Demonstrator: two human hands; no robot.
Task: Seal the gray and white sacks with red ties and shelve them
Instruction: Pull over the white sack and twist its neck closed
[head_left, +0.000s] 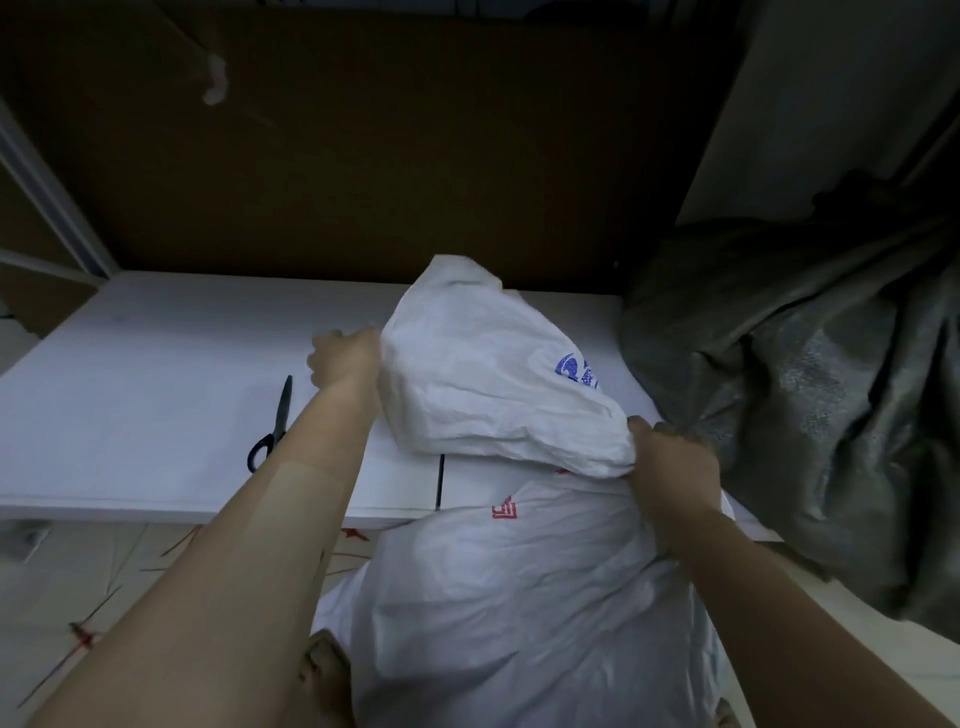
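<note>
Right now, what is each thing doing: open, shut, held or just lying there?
white sack: top flopped onto the shelf, held by both hands.
left hand: grips the sack's folded top.
right hand: grips bunched sack fabric.
gray sack: slumped, crumpled, at the shelf's right end.
scissors: blades closed, lying flat on the shelf.

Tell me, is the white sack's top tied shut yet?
Not tied. No tie shows on the white sack; the left hand and right hand grip its loose top, which flops forward over the shelf.
</note>
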